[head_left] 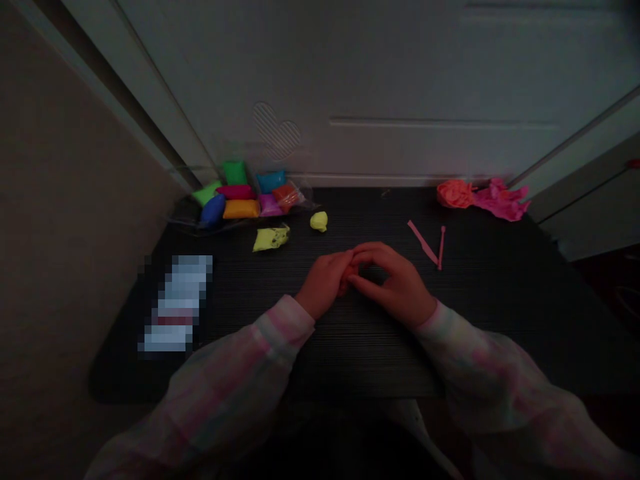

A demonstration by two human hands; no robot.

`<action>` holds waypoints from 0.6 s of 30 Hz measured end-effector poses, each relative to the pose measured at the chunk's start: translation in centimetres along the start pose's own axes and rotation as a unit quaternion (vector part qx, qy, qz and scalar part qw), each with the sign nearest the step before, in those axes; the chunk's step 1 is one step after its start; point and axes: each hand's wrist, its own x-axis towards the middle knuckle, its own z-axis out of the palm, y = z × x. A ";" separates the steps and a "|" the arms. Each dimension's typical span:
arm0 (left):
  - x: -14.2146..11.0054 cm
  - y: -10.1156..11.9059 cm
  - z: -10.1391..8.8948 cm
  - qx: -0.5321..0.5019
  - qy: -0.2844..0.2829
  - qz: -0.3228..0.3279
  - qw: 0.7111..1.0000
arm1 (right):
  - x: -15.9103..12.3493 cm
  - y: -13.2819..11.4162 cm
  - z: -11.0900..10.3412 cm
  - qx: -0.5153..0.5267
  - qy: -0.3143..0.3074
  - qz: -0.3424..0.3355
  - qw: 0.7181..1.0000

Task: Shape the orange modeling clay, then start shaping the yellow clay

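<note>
My left hand [324,281] and my right hand [393,277] meet above the middle of the dark table. Between them is a small lump of orange-red modelling clay [346,283], mostly hidden by my fingers. The left fingers curl around it from the left. From the right, my right thumb and fingertips pinch it, with a gap behind them inside the curved hand. Beyond the hands lies a small ball of yellow clay [319,221]. Left of that ball rests a yellow clay packet [271,238], its right end dark-marked.
At the back left, a clear bag holds several coloured clay packets [241,209]. A blurred-out phone-like screen [177,303] lies at left. Two pink modelling tools [423,241] lie right of my hands. Orange [455,194] and pink crumpled pieces [501,199] sit against the white panel.
</note>
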 end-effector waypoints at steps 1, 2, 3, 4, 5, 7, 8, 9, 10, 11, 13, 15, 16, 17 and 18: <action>0.0 0.0 0.0 0.002 0.001 0.002 1.000 | 0.0 0.0 0.0 0.001 0.000 0.001 1.000; 0.0 0.0 0.0 0.007 0.002 0.005 1.000 | 0.0 0.0 0.0 0.004 0.001 0.003 1.000; 0.0 0.0 0.1 0.013 0.004 0.008 1.000 | 0.0 0.0 0.0 0.006 0.002 0.006 1.000; 0.0 0.0 0.1 0.018 0.008 0.009 1.000 | 0.0 -0.1 0.0 0.009 0.003 0.009 1.000; -0.1 0.0 0.2 0.020 0.012 0.008 1.000 | 0.0 -0.1 0.1 0.012 0.003 0.013 1.000; -0.1 0.1 0.3 0.014 0.018 0.004 1.000 | 0.0 -0.2 0.1 0.017 0.004 0.021 1.000; -0.2 0.2 0.3 0.012 0.018 0.003 1.000 | 0.0 -0.2 0.1 0.020 0.005 0.024 0.999; -0.2 0.3 0.4 0.012 0.017 0.003 1.000 | 0.0 -0.2 0.2 0.023 0.004 0.026 0.999; -0.2 0.3 0.4 0.014 0.014 0.005 1.000 | -0.1 -0.2 0.2 0.026 0.005 0.028 0.999; -0.2 0.3 0.4 0.017 0.013 0.006 1.000 | -0.1 -0.2 0.2 0.027 0.007 0.028 0.999; -0.2 0.3 0.3 0.024 0.013 0.009 1.000 | -0.1 -0.3 0.3 0.026 0.010 0.029 0.999; -0.2 0.2 0.3 0.031 0.014 0.009 0.999 | -0.1 -0.4 0.4 0.021 0.015 0.031 0.999; -0.1 0.2 0.2 0.037 0.015 0.009 0.999 | -0.1 -0.5 0.4 0.017 0.016 0.033 0.999; -0.1 0.1 0.1 0.042 0.015 0.009 0.999 | -0.1 -0.6 0.4 0.012 0.018 0.035 0.999; -0.1 0.1 0.1 0.046 0.012 0.010 0.999 | -0.1 -0.7 0.4 0.007 0.019 0.038 0.999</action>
